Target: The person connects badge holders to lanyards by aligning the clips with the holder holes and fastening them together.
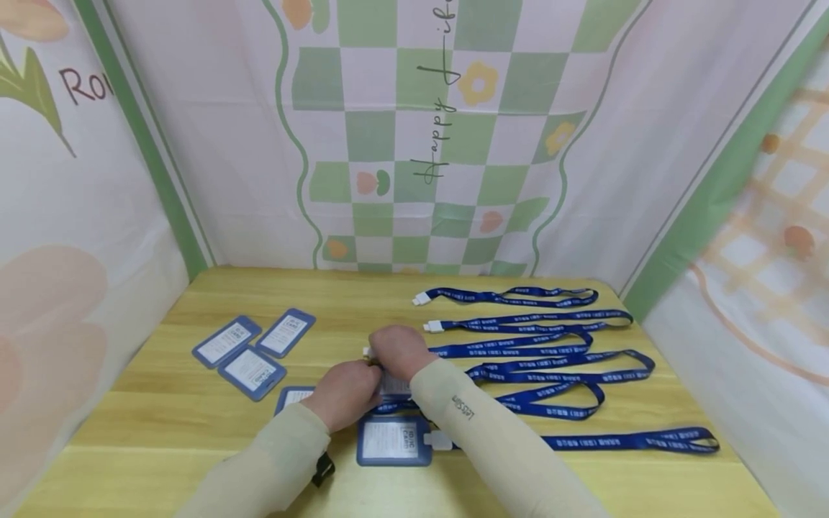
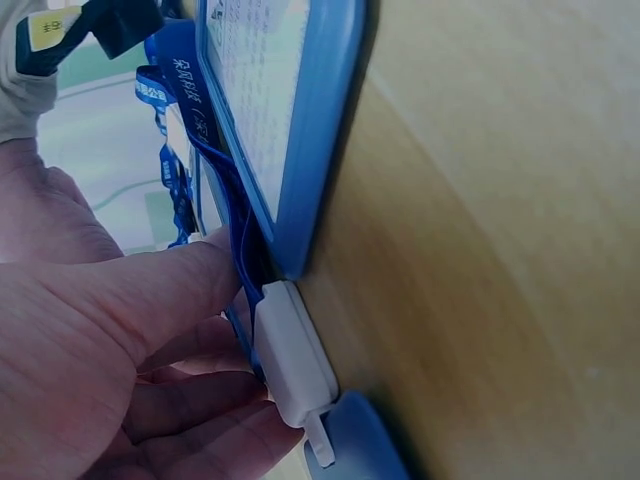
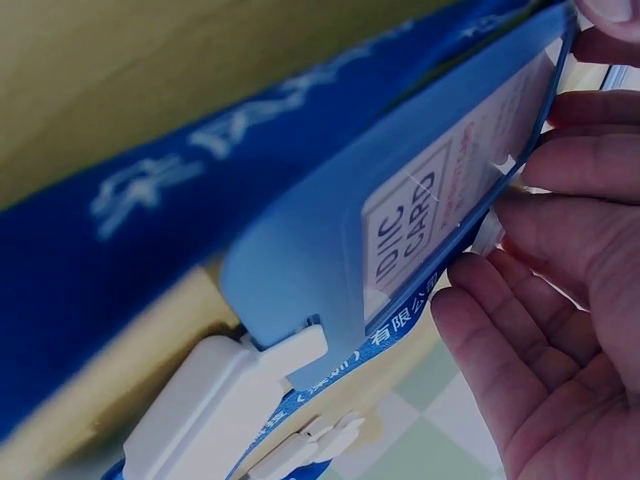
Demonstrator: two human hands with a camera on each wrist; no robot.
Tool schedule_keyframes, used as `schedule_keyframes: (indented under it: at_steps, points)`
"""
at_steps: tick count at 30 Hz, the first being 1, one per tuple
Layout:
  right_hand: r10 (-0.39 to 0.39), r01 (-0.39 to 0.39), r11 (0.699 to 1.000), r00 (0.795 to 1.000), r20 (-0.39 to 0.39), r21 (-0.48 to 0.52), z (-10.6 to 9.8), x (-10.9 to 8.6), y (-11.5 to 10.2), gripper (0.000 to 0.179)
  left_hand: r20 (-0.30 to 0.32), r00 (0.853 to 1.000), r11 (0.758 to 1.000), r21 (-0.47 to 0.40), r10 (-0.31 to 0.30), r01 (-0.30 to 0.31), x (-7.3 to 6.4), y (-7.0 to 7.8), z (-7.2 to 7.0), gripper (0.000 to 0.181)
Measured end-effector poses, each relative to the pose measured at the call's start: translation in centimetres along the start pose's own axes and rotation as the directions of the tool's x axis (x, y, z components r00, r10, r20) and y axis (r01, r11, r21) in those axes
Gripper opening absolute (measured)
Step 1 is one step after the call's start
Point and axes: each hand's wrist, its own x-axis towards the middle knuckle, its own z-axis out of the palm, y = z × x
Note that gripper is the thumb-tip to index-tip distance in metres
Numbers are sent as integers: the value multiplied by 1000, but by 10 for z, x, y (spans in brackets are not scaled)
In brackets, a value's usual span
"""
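Note:
My hands meet in the middle of the table, fingertips close together. The right hand [image 1: 403, 351] appears to pinch a blue lanyard near its white clip [image 1: 367, 353]; its grip is partly hidden. Against it stands my left hand [image 1: 345, 396], thumb beside a blue strap [image 2: 238, 215]; what its fingers hold cannot be made out. Below the hands lies a blue badge holder [image 3: 300, 230], joined to a white plastic clip [image 3: 205, 405]. Nearer me is another holder [image 1: 393, 440], clipped to its lanyard [image 1: 622, 441]. A third holder [image 1: 294, 396] is partly covered by my left hand.
Three loose badge holders [image 1: 252, 370] lie at the left. Several blue lanyards are laid out in rows on the right, among them the farthest one [image 1: 518, 296] and the second one [image 1: 537, 320], white clips facing left. Patterned curtains [image 1: 440, 237] border the wooden table [image 1: 162, 432].

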Motion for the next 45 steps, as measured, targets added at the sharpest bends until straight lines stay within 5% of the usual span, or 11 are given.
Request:
schedule_keyframes:
  at_steps: [10, 21, 33, 45]
  points:
    - [-5, 5, 1000, 1000, -27, -3, 1, 2, 2, 4, 22, 999, 999, -33, -33, 34, -1, -5, -6, 19]
    - [-1, 1, 1000, 1000, -22, 18, 2, 1, 7, 5, -18, 995, 995, -28, -97, 97, -9, -28, -30, 46]
    - [-4, 4, 1000, 1000, -24, 19, -1, -2, 4, 7, -8, 957, 957, -37, -289, 289, -19, -66, -58, 70]
    - [-12, 12, 1000, 1000, -18, -17, 0, -6, 2, 11, 11, 925, 924, -39, -379, 379, -24, -98, -65, 82]
